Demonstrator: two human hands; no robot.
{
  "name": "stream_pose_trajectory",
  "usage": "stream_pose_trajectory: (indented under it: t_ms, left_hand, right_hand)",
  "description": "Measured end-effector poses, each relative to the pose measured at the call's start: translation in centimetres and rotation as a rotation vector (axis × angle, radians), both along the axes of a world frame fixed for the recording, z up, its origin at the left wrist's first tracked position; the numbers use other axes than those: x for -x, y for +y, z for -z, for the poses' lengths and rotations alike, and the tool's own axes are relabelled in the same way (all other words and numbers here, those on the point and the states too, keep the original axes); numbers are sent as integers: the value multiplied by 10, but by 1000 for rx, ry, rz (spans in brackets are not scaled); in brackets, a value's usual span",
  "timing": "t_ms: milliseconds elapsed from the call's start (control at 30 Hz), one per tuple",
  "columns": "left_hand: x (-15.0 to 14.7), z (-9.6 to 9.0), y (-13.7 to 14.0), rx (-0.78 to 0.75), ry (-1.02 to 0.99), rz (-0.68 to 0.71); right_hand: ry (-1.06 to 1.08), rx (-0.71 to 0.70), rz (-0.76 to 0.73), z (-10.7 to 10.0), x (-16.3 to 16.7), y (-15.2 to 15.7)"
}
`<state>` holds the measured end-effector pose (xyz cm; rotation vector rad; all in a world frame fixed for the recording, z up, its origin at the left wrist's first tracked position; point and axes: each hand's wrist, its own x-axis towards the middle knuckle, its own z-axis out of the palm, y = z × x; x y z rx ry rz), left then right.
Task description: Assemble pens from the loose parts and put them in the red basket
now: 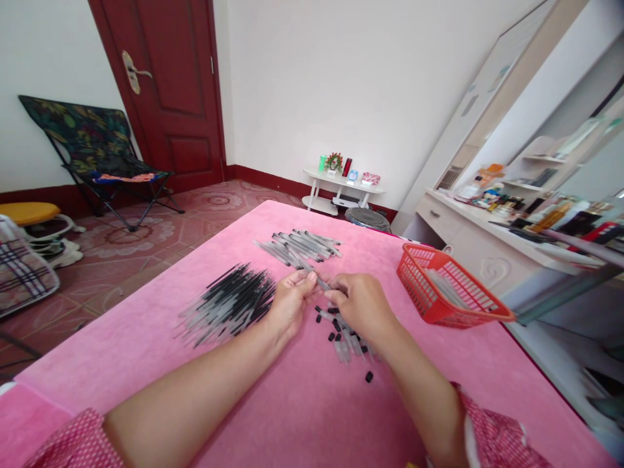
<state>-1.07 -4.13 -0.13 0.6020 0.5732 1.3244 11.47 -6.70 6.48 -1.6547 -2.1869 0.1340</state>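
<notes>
Over the middle of the pink-covered table (273,416), my left hand (291,300) is closed on a slim translucent pen (319,281). My right hand (359,300) pinches the near end of that same pen; its fingertips partly hide that end. Left of my left hand lies a heap of black-and-clear pen refills (229,305). Beyond both hands is a pile of clear pens (302,247) with dark ends. Small black end plugs (369,376) and clear pen caps (342,350) are scattered below my right hand, some of them hidden by it.
A red plastic basket (448,292) with clear pieces inside stands at the table's right side. Further right is a dresser (468,227) crowded with bottles. A folding chair (97,143), a red door (166,84) and a low white stand (341,182) are in the background.
</notes>
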Motion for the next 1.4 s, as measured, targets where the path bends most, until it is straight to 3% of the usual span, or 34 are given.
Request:
stream_pose_trajectory:
  t_ms: [133,200,267,333,400,467,500,567,700,800,867,933,1067,1167,1267,1400]
  left_hand:
    - [-3,-2,-2,49,-16,-11]
    - [-3,-4,-2,67,-32,-6]
    - [0,-5,-1,33,-47,23]
    - [5,-5,2,-41,-65,79]
    - [9,-5,4,-103,-84,144]
    - [10,-4,5,-127,-82,181]
    - [10,-4,5,-127,-68,178]
    - [7,-3,4,-107,-31,127]
    - [-1,-3,0,-10,-12,6]
    - [-3,-4,-2,35,-35,-27]
    - [-1,-6,0,24,-51,-14]
    - [3,-7,2,-41,-57,24]
    - [11,-12,6,-193,-95,152]
    - [14,-12,5,-200,-102,228]
    - [12,-11,3,-193,-48,211]
    - [7,-8,2,-165,5,121]
  right_hand:
    - [-275,-70,54,-9,9,-10]
    - [-250,-97,60,-8,12,-11]
    - [-57,-71,49,-3,12,-9]
    - [258,113,8,2,8,-5]
    - [555,422,-78,6,3,-1]
    - [708,637,-148,10,-2,3]
    - [710,657,-161,11,-4,4]
    - [566,520,-132,12,-4,4]
    - [-49,27,60,10,6,-5]
    - [-268,-87,140,6,13,-10]
    - [-162,-62,113,5,13,-10]
    - [137,83,39,4,9,-7]
    - [908,652,-160,5,-4,1]
    - [1151,928,-262,11,-10,5]
    - [1154,917,-230,18,-12,8]
    - [878,653,-144,18,-8,7]
